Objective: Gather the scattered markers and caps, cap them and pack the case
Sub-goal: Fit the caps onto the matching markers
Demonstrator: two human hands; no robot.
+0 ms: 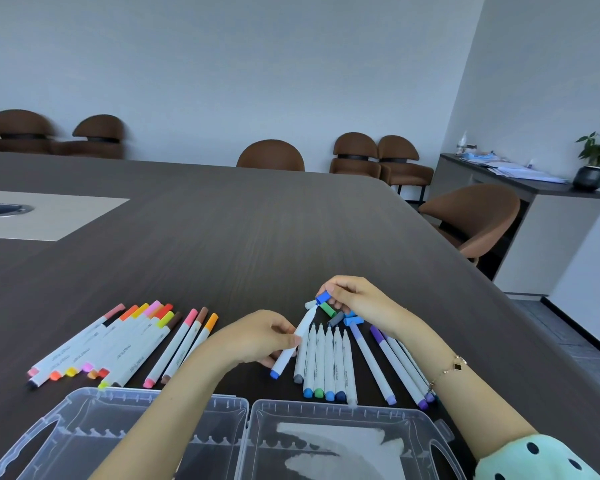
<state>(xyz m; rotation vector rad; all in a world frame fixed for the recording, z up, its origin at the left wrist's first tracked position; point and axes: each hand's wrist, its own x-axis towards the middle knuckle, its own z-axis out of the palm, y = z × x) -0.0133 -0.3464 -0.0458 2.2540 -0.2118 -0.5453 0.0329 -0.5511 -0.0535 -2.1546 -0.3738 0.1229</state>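
Left hand (257, 337) grips a white-barrelled marker (293, 344), tip angled toward the counter's far edge; right hand (357, 299) pinches its blue cap (322, 298).

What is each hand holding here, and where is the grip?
Left hand grips the blue marker mid-barrel. Right hand pinches a blue cap by its sides.

Soft even daylight, faint shadows, wide-angle bending at edges.
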